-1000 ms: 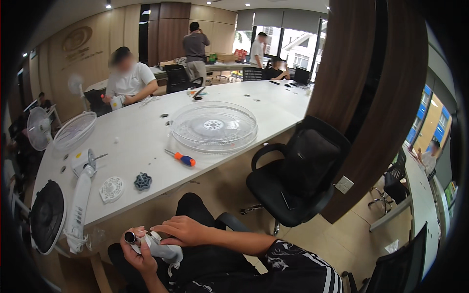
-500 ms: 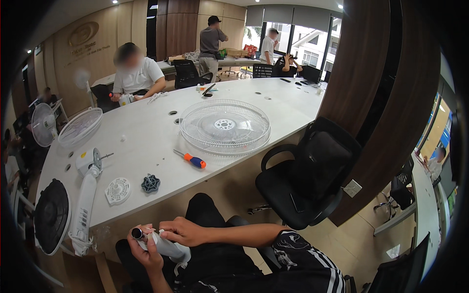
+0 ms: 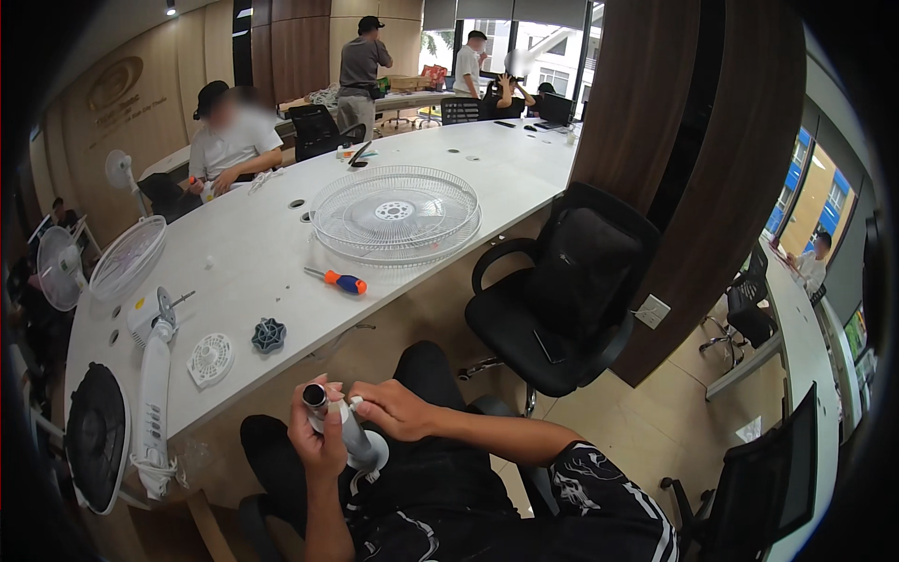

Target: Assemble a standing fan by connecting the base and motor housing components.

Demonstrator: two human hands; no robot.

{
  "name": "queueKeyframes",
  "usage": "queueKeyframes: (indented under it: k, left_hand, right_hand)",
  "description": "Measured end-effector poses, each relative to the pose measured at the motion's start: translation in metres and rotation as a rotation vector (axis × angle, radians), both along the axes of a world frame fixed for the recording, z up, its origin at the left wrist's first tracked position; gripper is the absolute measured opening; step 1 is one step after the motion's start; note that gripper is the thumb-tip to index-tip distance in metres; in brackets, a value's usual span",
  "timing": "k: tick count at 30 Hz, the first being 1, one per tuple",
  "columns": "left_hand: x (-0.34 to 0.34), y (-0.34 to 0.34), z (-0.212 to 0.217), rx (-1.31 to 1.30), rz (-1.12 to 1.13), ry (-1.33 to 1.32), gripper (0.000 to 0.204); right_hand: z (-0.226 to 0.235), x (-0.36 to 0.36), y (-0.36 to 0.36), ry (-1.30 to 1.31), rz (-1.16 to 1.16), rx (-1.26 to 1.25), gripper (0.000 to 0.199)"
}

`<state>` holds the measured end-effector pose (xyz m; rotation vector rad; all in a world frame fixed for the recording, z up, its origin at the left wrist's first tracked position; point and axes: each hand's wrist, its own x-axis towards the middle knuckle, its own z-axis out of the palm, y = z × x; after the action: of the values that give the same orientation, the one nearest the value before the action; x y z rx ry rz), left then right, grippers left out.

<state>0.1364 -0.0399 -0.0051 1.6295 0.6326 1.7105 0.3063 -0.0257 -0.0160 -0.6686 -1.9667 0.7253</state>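
Both hands gripped a grey tube (image 3: 343, 429) over the lap: left hand (image 3: 316, 440) wrapped round it, right hand (image 3: 398, 409) pinching its side. Screwdriver (image 3: 337, 279) lay on the bench (image 3: 262, 253).

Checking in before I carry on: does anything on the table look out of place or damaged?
Nothing looks damaged. The fan is in parts on the white table: stacked wire grilles, screwdriver, dark knob. Both hands hold a grey tube.
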Motion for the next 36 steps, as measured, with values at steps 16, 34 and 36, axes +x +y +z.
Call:
queueKeyframes:
  k: [16, 34, 36]
  left_hand:
    - [0.002, 0.018, 0.037, -0.025, -0.295, 0.072, 0.048]
    - [-0.037, 0.036, 0.051, -0.211, -0.051, -0.185, 0.044]
    - [-0.042, 0.036, 0.053, -0.207, -0.032, -0.161, 0.044]
  right_hand:
    - [-0.002, 0.021, -0.006, -0.234, -0.300, 0.305, 0.037]
    - [0.006, -0.046, 0.049, -0.049, 0.031, -0.101, 0.018]
    - [0.009, -0.049, 0.055, -0.099, 0.071, -0.071, 0.019]
